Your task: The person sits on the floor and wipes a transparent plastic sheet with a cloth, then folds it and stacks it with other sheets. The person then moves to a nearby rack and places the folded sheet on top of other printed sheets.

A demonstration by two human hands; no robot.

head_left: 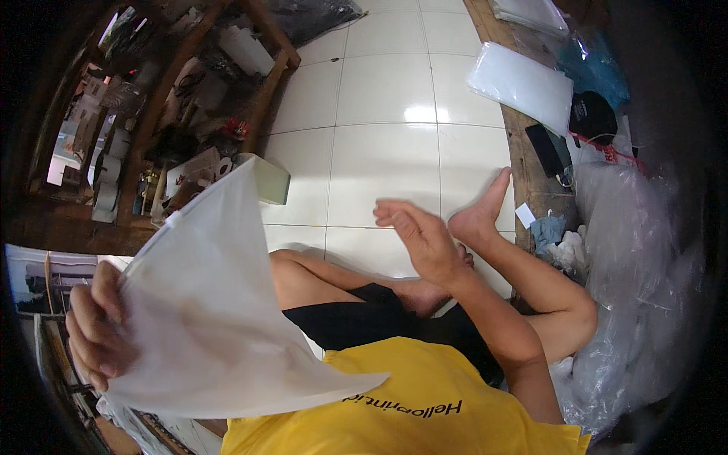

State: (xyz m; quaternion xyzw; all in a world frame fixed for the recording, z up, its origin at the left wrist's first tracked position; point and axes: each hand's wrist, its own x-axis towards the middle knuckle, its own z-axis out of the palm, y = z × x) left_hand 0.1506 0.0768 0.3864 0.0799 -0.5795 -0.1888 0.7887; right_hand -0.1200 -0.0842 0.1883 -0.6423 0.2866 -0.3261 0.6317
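Room over tiles (383,87), leftward obstacle: white bag (220,303)

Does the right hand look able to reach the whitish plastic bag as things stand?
Probably yes: the right hand appears empty, and nothing seems to block its way to the whitish plastic bag held in the left hand.

Head view: fisheye, from the person's head
Facing: down and forward, toward tiled floor (383,155)
Nearness: close above yellow shirt (425,428)

wooden shelving (171,102) | white tiled floor (387,87) (glossy) | crumpled clear plastic (626,235) | blue cloth (547,232)
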